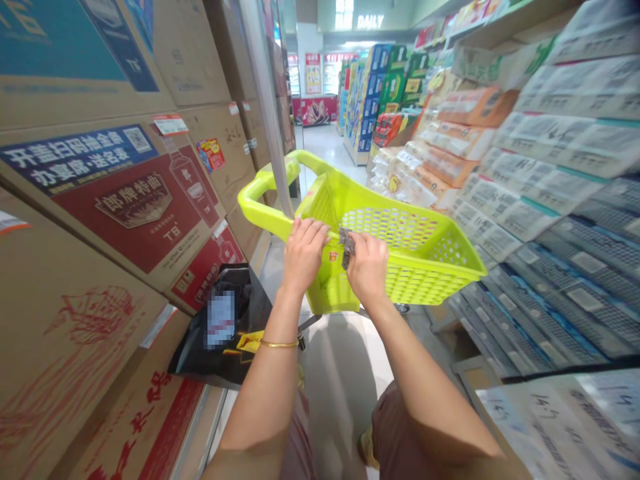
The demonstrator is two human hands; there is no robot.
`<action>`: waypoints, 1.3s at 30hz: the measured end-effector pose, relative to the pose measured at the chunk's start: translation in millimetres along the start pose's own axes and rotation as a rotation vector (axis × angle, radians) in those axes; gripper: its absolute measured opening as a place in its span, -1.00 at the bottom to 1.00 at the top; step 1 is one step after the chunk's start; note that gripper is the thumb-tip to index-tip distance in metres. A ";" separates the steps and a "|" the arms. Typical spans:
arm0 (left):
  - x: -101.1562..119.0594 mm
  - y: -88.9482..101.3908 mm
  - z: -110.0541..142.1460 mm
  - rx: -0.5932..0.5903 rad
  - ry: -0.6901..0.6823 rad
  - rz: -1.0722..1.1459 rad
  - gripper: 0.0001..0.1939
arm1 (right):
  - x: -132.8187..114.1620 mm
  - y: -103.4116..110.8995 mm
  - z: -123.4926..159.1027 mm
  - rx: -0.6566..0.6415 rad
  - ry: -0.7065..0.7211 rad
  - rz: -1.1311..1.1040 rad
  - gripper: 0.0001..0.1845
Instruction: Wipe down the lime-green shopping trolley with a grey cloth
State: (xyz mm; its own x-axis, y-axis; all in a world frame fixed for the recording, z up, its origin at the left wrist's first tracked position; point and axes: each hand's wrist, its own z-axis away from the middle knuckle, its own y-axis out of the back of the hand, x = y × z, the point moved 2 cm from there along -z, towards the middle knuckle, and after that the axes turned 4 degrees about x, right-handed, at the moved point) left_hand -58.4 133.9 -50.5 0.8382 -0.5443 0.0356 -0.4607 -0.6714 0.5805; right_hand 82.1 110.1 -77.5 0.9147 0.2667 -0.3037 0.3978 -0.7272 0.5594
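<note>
A lime-green plastic shopping cart (pixel 425 257) stands crosswise in front of me, its loop handle pointing to the left. My left hand (pixel 305 252) is closed over the cart's near rim, close to where the handle joins the basket. In my right hand (pixel 369 265) is a crumpled grey cloth (pixel 346 248), pressed against the same rim a little further right. Part of the cloth is hidden under my fingers. Between the two hands, a small red sticker (pixel 333 256) shows on the cart's side. The basket wall is full of holes.
Stacked cardboard boxes (pixel 145 207) line the left side, with a black bag (pixel 220 360) low beside them. A metal post (pixel 273 100) rises by the handle. Tissue packs (pixel 540 160) fill the right-hand shelves. Tiled floor (pixel 320 143) runs away past colourful box stacks (pixel 375 87).
</note>
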 end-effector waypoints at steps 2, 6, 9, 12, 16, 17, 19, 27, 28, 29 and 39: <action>-1.2 0.1 -0.3 0.003 -0.006 -0.005 -0.75 | 12.0 5.1 2.8 -0.010 -0.007 0.035 -0.56; -2.2 -0.1 -0.6 0.012 -0.016 0.002 -0.74 | 31.8 15.5 8.8 -0.012 -0.033 0.095 -0.57; -0.5 -0.7 -0.3 0.026 -0.007 0.003 -0.74 | 37.7 19.3 12.4 0.007 -0.091 0.123 -0.58; 4.0 -1.9 0.3 0.047 0.017 -0.013 -0.75 | 30.6 16.6 12.9 0.044 -0.153 0.095 -0.59; 10.4 -3.1 1.3 0.073 0.049 -0.045 -0.74 | 2.5 2.9 7.4 0.054 -0.105 -0.038 -0.59; 11.2 -3.1 1.5 0.070 0.052 -0.050 -0.74 | -5.2 -1.4 5.7 0.045 -0.071 -0.076 -0.59; 11.2 -2.3 1.8 0.058 0.053 -0.057 -0.73 | -16.7 -9.1 3.4 0.039 -0.021 -0.135 -0.58; 2.7 1.3 1.7 -0.009 -0.011 -0.056 -0.68 | 9.5 -16.5 16.4 0.149 0.089 -0.128 -0.57; 2.4 0.6 2.1 -0.010 -0.013 -0.056 -0.67 | 15.7 -14.8 19.1 0.184 0.092 -0.119 -0.57; 2.4 -0.5 2.7 -0.007 -0.012 -0.054 -0.67 | 20.8 -12.9 21.5 0.217 0.095 -0.113 -0.57; 6.2 -16.8 37.0 0.057 -0.006 -0.044 -0.50 | 22.0 -3.7 33.5 0.287 0.220 -0.128 -0.57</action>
State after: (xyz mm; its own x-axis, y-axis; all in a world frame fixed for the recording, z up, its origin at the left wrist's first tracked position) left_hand -56.2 123.2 -90.1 0.8564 -0.5162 0.0057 -0.4391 -0.7226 0.5338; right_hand 98.4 97.4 -112.0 0.8648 0.4736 -0.1670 0.5021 -0.8183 0.2797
